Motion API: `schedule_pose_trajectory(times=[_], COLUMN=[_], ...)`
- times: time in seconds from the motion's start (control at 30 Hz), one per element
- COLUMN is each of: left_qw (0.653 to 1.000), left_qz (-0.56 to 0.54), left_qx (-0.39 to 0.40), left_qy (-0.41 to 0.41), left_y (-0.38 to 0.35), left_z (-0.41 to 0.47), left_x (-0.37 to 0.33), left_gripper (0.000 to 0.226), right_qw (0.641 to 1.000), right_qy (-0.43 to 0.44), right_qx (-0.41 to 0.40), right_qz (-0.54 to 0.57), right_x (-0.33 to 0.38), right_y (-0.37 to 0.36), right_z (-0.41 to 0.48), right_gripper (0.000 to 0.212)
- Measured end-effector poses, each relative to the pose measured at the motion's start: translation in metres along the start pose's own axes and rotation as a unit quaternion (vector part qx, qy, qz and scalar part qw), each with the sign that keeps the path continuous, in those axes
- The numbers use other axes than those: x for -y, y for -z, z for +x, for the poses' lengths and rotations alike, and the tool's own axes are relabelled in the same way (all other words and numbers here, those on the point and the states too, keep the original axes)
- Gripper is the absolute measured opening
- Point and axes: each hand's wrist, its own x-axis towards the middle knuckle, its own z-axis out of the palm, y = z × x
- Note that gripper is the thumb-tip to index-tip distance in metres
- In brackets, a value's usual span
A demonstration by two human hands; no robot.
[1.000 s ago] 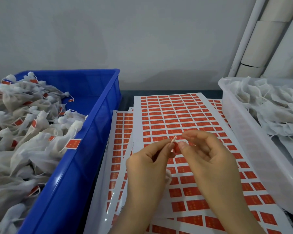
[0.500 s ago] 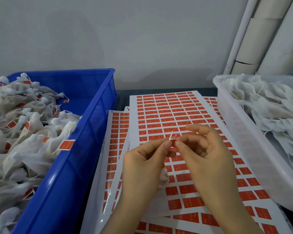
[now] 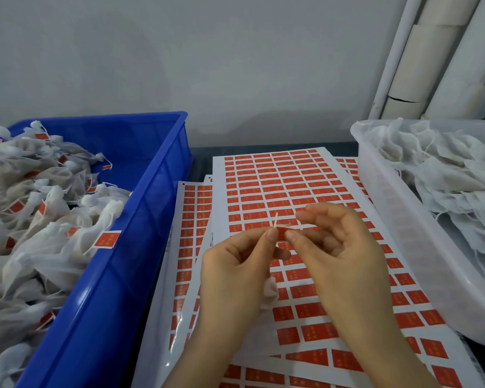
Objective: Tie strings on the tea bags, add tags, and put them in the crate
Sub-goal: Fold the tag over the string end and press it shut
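Over glossy sheets (image 3: 277, 175), right hand (image 3: 345, 264) pinching red tag (image 3: 282, 233)

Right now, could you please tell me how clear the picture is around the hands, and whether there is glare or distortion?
Head view: soft, even light, no hard shadows around the left hand and right hand; the tag they pinch is small and slightly blurred, print unreadable; slight glare on the lower-left edge of the sticker sheets; the wide lens seems to bow the rim of the blue crate.
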Motion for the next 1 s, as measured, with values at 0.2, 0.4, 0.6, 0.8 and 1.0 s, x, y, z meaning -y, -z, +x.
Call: schedule_pose_trajectory(times=[0.2, 0.4, 0.6, 0.8, 1.0], left_qw=[1.000, 1.000, 1.000, 0.999, 1.000], left_qz=[0.001, -0.015, 0.023, 0.034, 0.001], left_qx=[0.004, -0.012, -0.020, -0.016, -0.021], left_qy=[-0.002, 0.006, 0.000, 0.001, 0.017], left_y=[0.0001, 0.0021, 0.0026, 0.0021, -0.0002], left_z=[0.0001, 0.0016, 0.0018, 0.0022, 0.0004], left_x=[-0.0001, 0.0003, 0.0039, 0.0048, 0.0028], left_gripper=[0.016, 0.015, 0.017, 0.016, 0.028], right_qw=[0.998, 0.997, 0.997, 0.997, 0.997], right_qy=[0.006, -0.021, -0.037, -0.044, -0.048], right_qx=[0.006, 0.054, 0.064, 0.063, 0.050], right_qz=[-0.067, -0.046, -0.003, 0.021, 0.016], right_x=[0.0026, 0.0051, 0.0037, 0.0045, 0.0023], right_y=[0.0006, 0.0019, 0.0008, 0.0014, 0.0007], right_z=[0.0006, 0.0030, 0.0016, 0.0031, 0.0029], right_gripper=[0.023, 0.015, 0.020, 0.024, 0.018])
